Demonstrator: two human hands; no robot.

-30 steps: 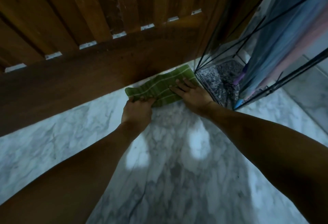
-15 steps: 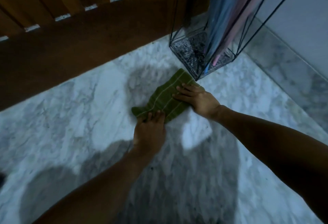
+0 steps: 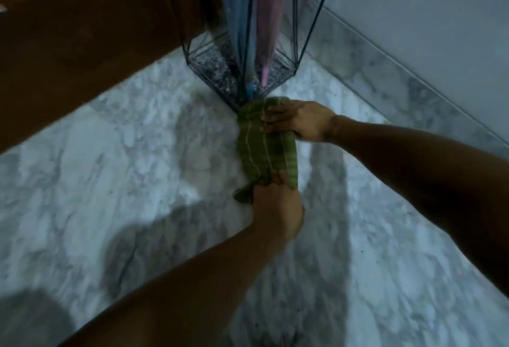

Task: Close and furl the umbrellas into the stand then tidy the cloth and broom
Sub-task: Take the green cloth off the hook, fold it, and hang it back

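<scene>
A green striped cloth [image 3: 265, 151] lies folded on the marble floor, its far end touching the front corner of the black wire umbrella stand [image 3: 296, 52]. My left hand [image 3: 278, 203] pinches the cloth's near end. My right hand [image 3: 298, 121] presses flat on its far end, fingers pointing left. Inside the stand a blue umbrella [image 3: 237, 16] and a pink umbrella [image 3: 271, 11] stand furled, tips down on the stand's speckled base. No broom is in view.
A dark wooden door [image 3: 82, 52] runs along the upper left. A grey wall with a marble skirting [image 3: 399, 79] runs down the right. White marble floor [image 3: 124, 167] spreads to the left and toward me.
Both hands have slid the cloth across the floor, away from the door and round to the stand's front corner. The view has swung right, so the cloth now lies lengthwise toward me.
</scene>
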